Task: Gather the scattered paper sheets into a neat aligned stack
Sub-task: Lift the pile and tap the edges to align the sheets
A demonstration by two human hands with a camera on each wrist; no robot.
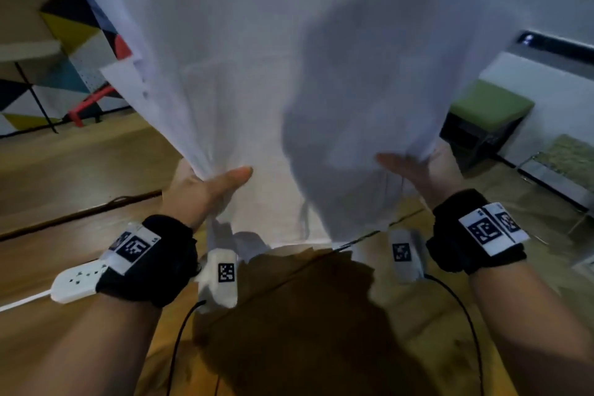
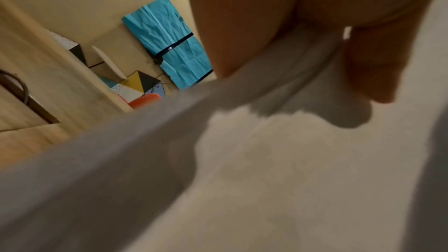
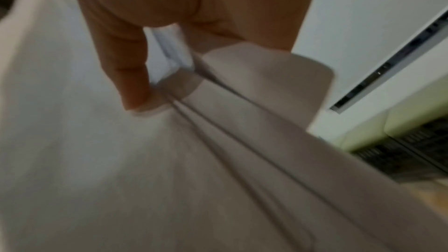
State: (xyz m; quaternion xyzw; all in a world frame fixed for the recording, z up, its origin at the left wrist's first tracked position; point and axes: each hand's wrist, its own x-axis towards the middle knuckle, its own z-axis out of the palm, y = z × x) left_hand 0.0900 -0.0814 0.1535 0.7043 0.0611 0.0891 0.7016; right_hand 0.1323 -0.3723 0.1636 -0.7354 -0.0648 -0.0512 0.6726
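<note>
A bundle of white paper sheets stands upright in front of me and fills most of the head view. My left hand grips its lower left side, thumb on the near face. My right hand grips the lower right side. The sheets are uneven: a few edges stick out at the left, and a bent flap hangs low between my hands. In the left wrist view the thumb presses on the paper. In the right wrist view a finger pinches several loose sheet edges.
A wooden floor lies below, with a white power strip and cables near my left wrist. A green-topped stool stands at the right by a white wall. A wall of coloured triangles is at the left.
</note>
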